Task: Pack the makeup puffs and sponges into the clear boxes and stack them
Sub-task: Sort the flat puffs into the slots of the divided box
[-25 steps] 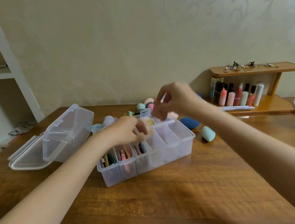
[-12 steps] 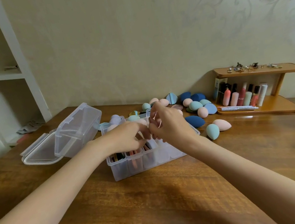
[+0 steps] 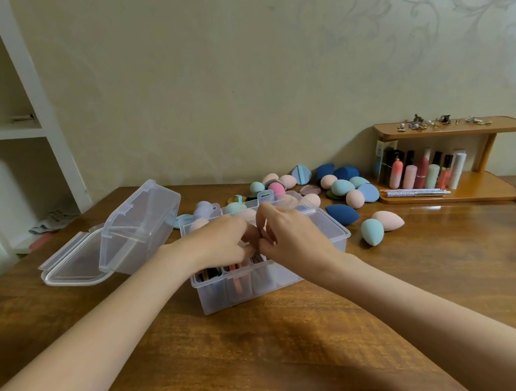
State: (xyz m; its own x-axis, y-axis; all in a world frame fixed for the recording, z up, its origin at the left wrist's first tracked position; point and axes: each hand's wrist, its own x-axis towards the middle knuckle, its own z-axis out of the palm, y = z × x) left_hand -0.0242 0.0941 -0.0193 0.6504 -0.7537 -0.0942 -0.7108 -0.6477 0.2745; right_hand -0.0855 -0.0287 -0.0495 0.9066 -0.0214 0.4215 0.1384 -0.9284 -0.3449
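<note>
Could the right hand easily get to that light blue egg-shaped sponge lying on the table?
Probably yes: the light blue egg-shaped sponge lies uncovered right of the clear compartment box, near the right hand.

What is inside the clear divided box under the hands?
The clear divided box shows flat puffs standing on edge in its front-left compartments. Both hands cover the middle; the right compartments' contents cannot be seen.

Soft dim indoor light; slight blur; wide-angle bending at edges.
</note>
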